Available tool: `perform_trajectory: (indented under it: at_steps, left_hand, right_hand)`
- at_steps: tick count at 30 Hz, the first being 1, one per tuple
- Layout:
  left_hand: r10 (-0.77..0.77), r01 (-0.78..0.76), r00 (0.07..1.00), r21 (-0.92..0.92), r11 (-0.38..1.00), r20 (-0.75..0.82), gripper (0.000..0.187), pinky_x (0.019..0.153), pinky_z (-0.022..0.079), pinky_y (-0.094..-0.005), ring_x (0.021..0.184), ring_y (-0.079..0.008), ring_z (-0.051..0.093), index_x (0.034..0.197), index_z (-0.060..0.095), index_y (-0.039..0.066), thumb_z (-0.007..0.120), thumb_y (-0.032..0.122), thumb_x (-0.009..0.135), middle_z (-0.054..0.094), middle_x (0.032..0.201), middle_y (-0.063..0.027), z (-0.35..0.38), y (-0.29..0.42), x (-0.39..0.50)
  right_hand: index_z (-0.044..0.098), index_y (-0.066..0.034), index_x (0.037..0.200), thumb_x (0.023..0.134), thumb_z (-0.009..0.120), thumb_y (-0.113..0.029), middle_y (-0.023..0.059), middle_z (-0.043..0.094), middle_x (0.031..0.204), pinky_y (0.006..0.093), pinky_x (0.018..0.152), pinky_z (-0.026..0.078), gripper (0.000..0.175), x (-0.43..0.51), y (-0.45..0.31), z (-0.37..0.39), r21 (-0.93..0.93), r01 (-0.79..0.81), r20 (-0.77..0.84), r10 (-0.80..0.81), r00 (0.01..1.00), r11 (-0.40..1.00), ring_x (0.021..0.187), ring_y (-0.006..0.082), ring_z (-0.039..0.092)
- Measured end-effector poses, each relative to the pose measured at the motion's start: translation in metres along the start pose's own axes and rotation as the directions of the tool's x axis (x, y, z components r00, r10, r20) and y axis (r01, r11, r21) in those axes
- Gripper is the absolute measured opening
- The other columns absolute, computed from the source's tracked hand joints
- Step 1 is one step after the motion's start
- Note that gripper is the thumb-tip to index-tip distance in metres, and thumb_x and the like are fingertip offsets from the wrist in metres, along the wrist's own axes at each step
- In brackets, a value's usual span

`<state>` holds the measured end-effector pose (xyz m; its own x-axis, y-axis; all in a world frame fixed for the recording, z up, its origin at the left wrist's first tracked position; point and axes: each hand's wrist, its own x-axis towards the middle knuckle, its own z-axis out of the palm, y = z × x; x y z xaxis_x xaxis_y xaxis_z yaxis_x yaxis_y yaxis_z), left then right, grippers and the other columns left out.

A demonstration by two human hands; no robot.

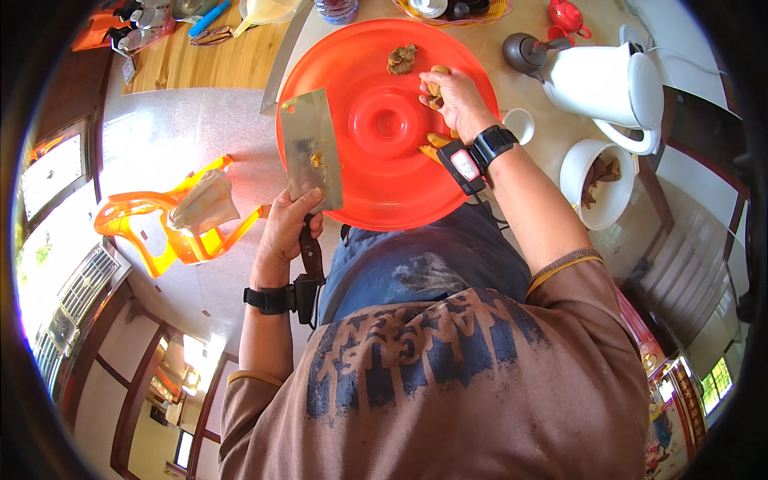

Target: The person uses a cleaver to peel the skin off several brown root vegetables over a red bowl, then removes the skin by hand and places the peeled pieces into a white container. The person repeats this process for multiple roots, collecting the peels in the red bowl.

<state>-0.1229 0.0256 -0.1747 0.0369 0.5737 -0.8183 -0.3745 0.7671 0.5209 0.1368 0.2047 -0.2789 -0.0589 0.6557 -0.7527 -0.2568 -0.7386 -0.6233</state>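
Observation:
My left hand (291, 225) grips a cleaver (312, 150) by its dark handle, its broad metal blade over the left side of a round red plastic lid or tray (378, 195). Bits of yellowish food stick to the blade. My right hand (456, 99) is closed around a light brown piece of food (437, 87) above the tray's right side. Near the far rim lies a brown, wrinkled lump of food (402, 59). Several yellow-orange pieces (435, 147) rest under my right wrist, partly hidden by the strapped device.
To the right stand a white cup (518, 126), a white electric kettle (591, 90), a dark teapot (525, 53) and a white tub (600, 210) with brown scraps. A basket (456, 21) is beyond the tray. An orange plastic stool (162, 231) with a cloth stands left.

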Motion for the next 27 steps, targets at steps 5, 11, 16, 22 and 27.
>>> perform_trajectory:
  at_steps: [5, 11, 16, 22, 27]
  left_hand:
    - [0.014, -0.014, 1.000, -0.008, 1.000, -0.019, 0.015, 0.041, 0.039, -0.0217, 0.044, -0.0075, 0.044, 0.094, 0.052, 0.003, 0.059, 0.015, 0.087, 0.051, 0.064, -0.0009, -0.002, -0.005, -0.003]
    - [0.012, -0.011, 1.000, 0.021, 1.000, -0.019, 0.015, 0.040, 0.039, -0.0214, 0.045, -0.0075, 0.045, 0.093, 0.052, 0.003, 0.059, 0.015, 0.088, 0.051, 0.064, -0.0009, -0.005, -0.009, -0.005]
    - [0.022, -0.022, 1.000, 0.010, 1.000, -0.015, 0.015, 0.040, 0.039, -0.0210, 0.045, -0.0070, 0.045, 0.096, 0.053, 0.003, 0.058, 0.014, 0.088, 0.052, 0.065, -0.0004, -0.002, -0.013, -0.009]
    - [0.006, -0.005, 1.000, 0.046, 0.999, -0.019, 0.016, 0.040, 0.039, -0.0206, 0.045, -0.0068, 0.045, 0.097, 0.053, 0.003, 0.059, 0.015, 0.087, 0.052, 0.066, -0.0003, 0.000, -0.016, -0.014]
    - [0.017, -0.016, 1.000, 0.060, 0.998, -0.007, 0.016, 0.040, 0.039, -0.0208, 0.045, -0.0071, 0.045, 0.095, 0.054, 0.003, 0.059, 0.016, 0.087, 0.051, 0.064, -0.0004, -0.001, -0.018, -0.016]
  right_hand:
    - [0.054, -0.0078, 0.079, 0.081, 0.059, -0.007, 0.0045, 0.058, 0.076, 0.0349, 0.069, 0.051, 0.006, 0.009, 0.003, -0.008, 0.011, 0.025, 0.110, -0.027, 0.994, 1.000, 0.070, 0.0177, 0.058]
    - [0.036, -0.0019, 0.131, 0.084, 0.054, -0.008, 0.0122, 0.050, 0.114, 0.0443, 0.095, 0.040, 0.051, -0.009, -0.001, 0.001, -0.054, 0.039, -0.067, -0.043, 0.997, 0.998, 0.102, 0.0232, 0.051]
    - [0.025, 0.0011, 0.141, 0.085, 0.053, -0.010, 0.0152, 0.042, 0.129, 0.0477, 0.101, 0.034, 0.063, -0.019, -0.003, 0.001, -0.079, 0.033, 0.044, -0.029, 0.999, 0.996, 0.119, 0.0257, 0.041]
    - [0.025, 0.0012, 0.141, 0.087, 0.052, -0.014, 0.0173, 0.036, 0.138, 0.0485, 0.103, 0.031, 0.062, -0.002, 0.008, -0.005, -0.131, 0.070, -0.017, -0.072, 0.997, 0.989, 0.126, 0.0277, 0.037]
    - [0.029, -0.0008, 0.141, 0.086, 0.053, -0.014, 0.0173, 0.039, 0.135, 0.0449, 0.100, 0.035, 0.061, -0.012, 0.006, -0.004, -0.155, 0.109, -0.022, -0.114, 0.993, 0.982, 0.120, 0.0237, 0.042]
